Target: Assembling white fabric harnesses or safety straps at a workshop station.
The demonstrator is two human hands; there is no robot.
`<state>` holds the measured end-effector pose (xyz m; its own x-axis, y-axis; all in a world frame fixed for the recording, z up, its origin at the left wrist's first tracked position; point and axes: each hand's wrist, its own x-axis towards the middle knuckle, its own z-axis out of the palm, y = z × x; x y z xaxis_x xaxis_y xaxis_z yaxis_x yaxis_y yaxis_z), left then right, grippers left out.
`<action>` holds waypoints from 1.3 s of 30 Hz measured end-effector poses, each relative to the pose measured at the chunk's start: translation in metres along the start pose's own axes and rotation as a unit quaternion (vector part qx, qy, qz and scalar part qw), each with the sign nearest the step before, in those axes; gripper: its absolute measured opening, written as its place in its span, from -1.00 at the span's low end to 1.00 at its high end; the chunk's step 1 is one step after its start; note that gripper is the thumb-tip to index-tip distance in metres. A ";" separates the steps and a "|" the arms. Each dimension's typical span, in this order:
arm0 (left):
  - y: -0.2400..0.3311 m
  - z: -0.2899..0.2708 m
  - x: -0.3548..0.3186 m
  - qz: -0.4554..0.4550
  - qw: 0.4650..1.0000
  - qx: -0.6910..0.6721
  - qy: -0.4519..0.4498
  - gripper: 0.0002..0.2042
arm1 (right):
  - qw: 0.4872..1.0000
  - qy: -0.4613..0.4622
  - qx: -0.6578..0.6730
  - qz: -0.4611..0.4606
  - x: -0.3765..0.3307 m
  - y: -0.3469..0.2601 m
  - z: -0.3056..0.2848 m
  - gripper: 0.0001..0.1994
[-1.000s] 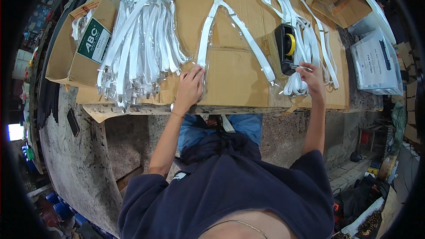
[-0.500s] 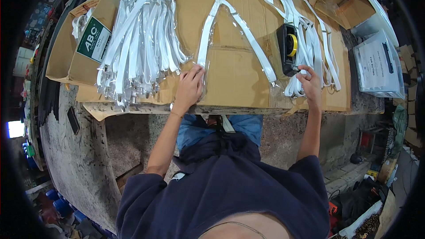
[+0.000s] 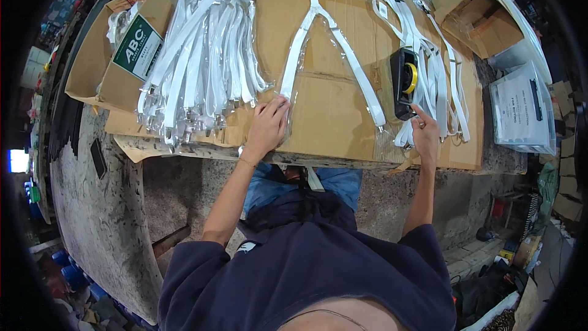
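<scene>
A heap of bagged white straps (image 3: 202, 61) is lying at the left of the cardboard-covered bench (image 3: 331, 116). Beside it, the lower end of a Y-shaped white strap in a clear bag (image 3: 318, 43) is being pressed flat by the left hand (image 3: 267, 127), fingers released. Further right, a loose white strap (image 3: 407, 132) is being pinched by the right hand (image 3: 425, 136), just below a black tape dispenser (image 3: 404, 83).

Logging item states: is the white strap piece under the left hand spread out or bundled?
Spread out. The strap piece lies flat in a Y on the cardboard, left hand pressing its lower end.
</scene>
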<state>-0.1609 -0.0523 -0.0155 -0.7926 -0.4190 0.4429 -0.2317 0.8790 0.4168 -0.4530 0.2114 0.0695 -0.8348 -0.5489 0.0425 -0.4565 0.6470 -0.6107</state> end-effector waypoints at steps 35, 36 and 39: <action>-0.003 0.003 -0.006 -0.023 1.000 -0.009 0.018 -0.70 | 0.832 -0.384 0.382 0.121 0.033 -0.160 0.212 -0.87; -0.004 0.003 -0.006 -0.022 1.000 -0.011 0.017 -0.70 | 0.840 -0.378 0.372 0.119 0.034 -0.160 0.213 -0.87; -0.003 0.003 -0.006 -0.018 1.000 -0.012 0.021 -0.70 | 0.856 -0.359 0.355 0.111 0.034 -0.158 0.219 -0.88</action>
<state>-0.1569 -0.0520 -0.0219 -0.7600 -0.4592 0.4600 -0.2453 0.8581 0.4512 -0.3419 -0.0249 -0.0054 -0.3549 -0.8034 -0.4781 0.2043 0.4324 -0.8782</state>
